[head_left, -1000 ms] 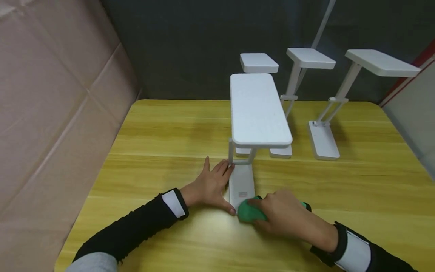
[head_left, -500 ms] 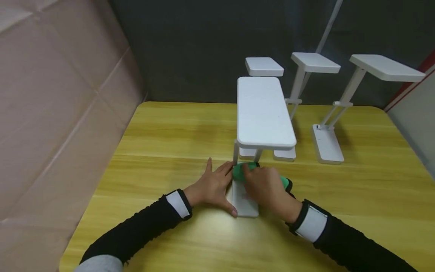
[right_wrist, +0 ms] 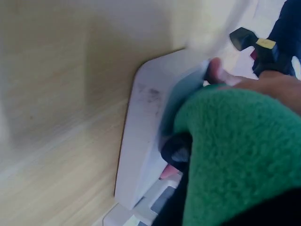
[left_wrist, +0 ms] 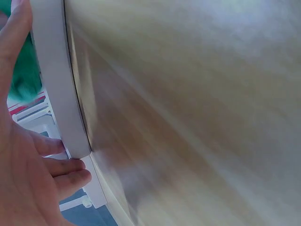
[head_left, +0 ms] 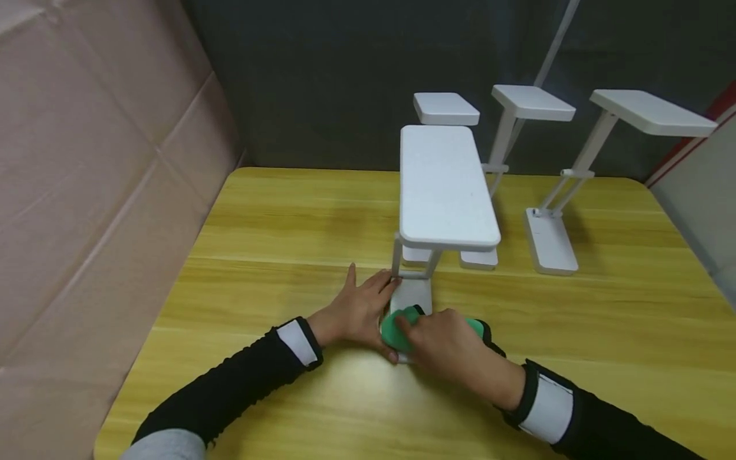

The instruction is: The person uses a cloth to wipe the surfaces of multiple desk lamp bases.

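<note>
A white folding desk lamp stands at the middle of the table, its flat rectangular head (head_left: 448, 185) above its base (head_left: 411, 294). My left hand (head_left: 358, 314) lies along the base's left side, fingers spread, fingertips by the hinge and thumb at the front corner. In the left wrist view those fingertips touch the base's edge. My right hand (head_left: 448, 345) grips a fuzzy green cloth (head_left: 397, 329) with black edging and presses it on top of the base. The right wrist view shows the cloth (right_wrist: 244, 136) bunched over the base (right_wrist: 155, 103), where dark smudges mark the edge.
Behind stand three more white lamps: one partly hidden (head_left: 446, 107), one in the middle (head_left: 531, 102) and one at right (head_left: 650, 112). They rest on the wood-grain table (head_left: 276, 223). A dark backdrop (head_left: 333, 83) and a pinkish covered wall (head_left: 115, 160) border it.
My right hand wiped the cloth from the base's front up to the hinge, then back down to its front half. My left hand stayed at the base's left side.
</note>
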Tool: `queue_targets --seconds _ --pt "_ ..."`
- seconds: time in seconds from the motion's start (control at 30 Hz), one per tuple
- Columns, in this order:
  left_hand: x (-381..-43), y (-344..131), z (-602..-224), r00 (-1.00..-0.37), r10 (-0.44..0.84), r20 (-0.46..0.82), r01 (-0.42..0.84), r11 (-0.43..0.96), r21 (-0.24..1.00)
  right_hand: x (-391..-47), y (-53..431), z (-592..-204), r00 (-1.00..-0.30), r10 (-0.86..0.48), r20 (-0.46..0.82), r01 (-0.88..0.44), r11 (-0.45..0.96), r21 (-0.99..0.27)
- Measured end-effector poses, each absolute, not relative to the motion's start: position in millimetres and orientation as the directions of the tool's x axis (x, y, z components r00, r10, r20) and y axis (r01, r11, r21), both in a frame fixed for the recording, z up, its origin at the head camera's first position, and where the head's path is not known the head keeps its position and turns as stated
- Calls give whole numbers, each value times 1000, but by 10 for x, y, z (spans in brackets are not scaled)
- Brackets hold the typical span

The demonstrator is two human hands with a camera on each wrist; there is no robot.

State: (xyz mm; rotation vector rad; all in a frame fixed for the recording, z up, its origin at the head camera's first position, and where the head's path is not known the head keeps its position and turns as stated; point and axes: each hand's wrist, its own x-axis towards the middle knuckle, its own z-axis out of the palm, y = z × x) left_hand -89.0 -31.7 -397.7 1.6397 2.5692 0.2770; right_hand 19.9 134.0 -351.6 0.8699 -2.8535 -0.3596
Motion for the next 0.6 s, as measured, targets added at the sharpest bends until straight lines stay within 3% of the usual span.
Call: queue_targets --seconds 0.2,0.33,0.43,0.6 --pt "-894 -308 -3982 -422 906 27 897 413 157 277 1547 -3396 -793 -605 -79 -595 795 -121" --pt "-898 -309 -3974 -421 907 -17 890 417 184 233 1756 -3320 -773 -619 -140 -533 752 -387" --pt "-898 -316 -3962 -430 902 -42 881 430 196 114 1866 -3317 -846 -528 -72 -478 812 -336" --pt "-893 -319 -3949 -428 902 -59 880 431 199 -45 1913 -3482 -933 -337 122 -340 941 0"
